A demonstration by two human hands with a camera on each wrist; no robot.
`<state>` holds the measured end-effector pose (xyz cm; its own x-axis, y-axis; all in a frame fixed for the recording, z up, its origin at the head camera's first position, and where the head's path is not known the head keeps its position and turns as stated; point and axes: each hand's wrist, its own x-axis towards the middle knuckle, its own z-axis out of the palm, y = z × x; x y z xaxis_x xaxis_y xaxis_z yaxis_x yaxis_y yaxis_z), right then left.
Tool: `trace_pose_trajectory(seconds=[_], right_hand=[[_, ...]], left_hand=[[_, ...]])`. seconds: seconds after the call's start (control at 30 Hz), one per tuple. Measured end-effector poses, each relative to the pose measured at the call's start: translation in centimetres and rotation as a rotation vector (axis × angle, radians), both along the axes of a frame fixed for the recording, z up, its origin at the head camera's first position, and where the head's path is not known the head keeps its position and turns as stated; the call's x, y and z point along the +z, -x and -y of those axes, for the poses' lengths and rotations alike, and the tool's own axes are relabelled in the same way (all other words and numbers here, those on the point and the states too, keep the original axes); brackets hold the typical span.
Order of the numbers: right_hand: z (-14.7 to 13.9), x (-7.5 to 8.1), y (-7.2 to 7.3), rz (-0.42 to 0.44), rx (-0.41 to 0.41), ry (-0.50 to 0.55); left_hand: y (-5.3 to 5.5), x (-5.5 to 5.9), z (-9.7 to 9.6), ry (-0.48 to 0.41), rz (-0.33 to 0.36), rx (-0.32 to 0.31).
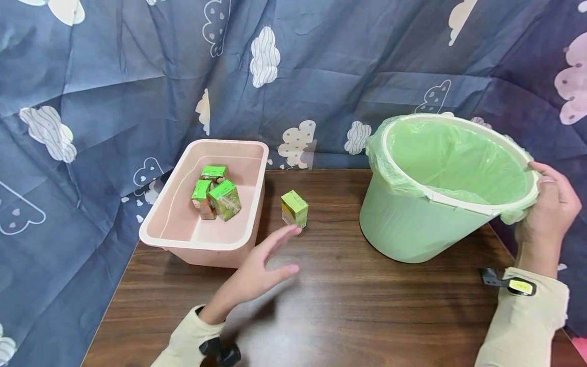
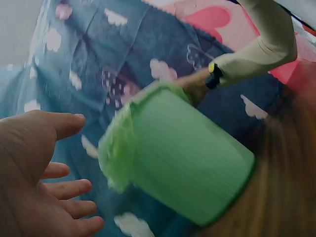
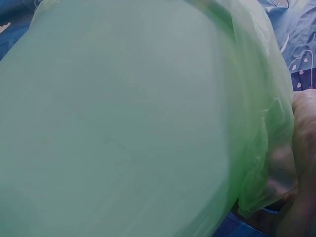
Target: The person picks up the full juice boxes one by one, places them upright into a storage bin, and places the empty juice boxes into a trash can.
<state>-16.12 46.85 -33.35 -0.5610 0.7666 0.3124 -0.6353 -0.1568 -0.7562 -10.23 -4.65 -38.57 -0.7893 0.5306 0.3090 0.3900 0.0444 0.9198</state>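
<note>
A light green trash bin [image 1: 412, 219], lined with a thin green plastic bag [image 1: 458, 158], leans to the right on the table. My right hand [image 1: 548, 204] grips its rim on the right side, thumb and fingers around the edge. In the right wrist view the bin wall [image 3: 123, 123] fills most of the picture, hiding much of that hand. My left hand [image 1: 259, 272] is held with thumb and fingers spread, nothing in it. Its fingertips are right by a small yellow-green carton [image 1: 294, 208] standing on the table. The left wrist view shows the same hand [image 2: 39, 177] with relaxed fingers.
A pink plastic tub [image 1: 197, 246] stands on the left, holding several small green-topped cartons [image 1: 224, 200]. All of this is on a dark wooden table [image 1: 357, 311]. Behind and at the sides hangs a blue cloth [image 1: 321, 86] with a cloud print.
</note>
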Motion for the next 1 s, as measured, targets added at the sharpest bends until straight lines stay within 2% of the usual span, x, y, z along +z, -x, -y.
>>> trace_pose_trajectory(seconds=[0.2, 0.3, 0.4, 0.57, 0.73, 0.87, 1.0], right_hand=[[0.1, 0.5, 0.0, -0.007, -0.01, -0.001], [0.0, 0.7, 0.0, -0.012, -0.009, 0.014], [0.0, 0.7, -0.1, -0.011, -0.002, 0.037], [0.1, 0.4, -0.1, 0.007, 0.009, 0.029], [0.2, 0.1, 0.0, 0.004, 0.01, 0.027], [0.2, 0.0, 0.0, -0.005, 0.002, 0.031], [0.2, 0.0, 0.0, -0.009, 0.005, 0.028]], left_hand=[[-2.0, -4.6, 1.2, -0.097, 0.086, 0.112], [-2.3, -6.3, 1.1, -0.126, 0.136, 0.179], [-2.1, -7.3, 0.9, -0.146, 0.176, 0.242], [-1.4, -8.3, 0.8, -0.186, 0.212, 0.331], [-0.6, -8.6, 0.7, -0.21, 0.237, 0.397], [0.8, -8.4, 0.1, -0.199, 0.247, 0.433], [2.7, -8.0, -1.0, -0.173, 0.25, 0.464]])
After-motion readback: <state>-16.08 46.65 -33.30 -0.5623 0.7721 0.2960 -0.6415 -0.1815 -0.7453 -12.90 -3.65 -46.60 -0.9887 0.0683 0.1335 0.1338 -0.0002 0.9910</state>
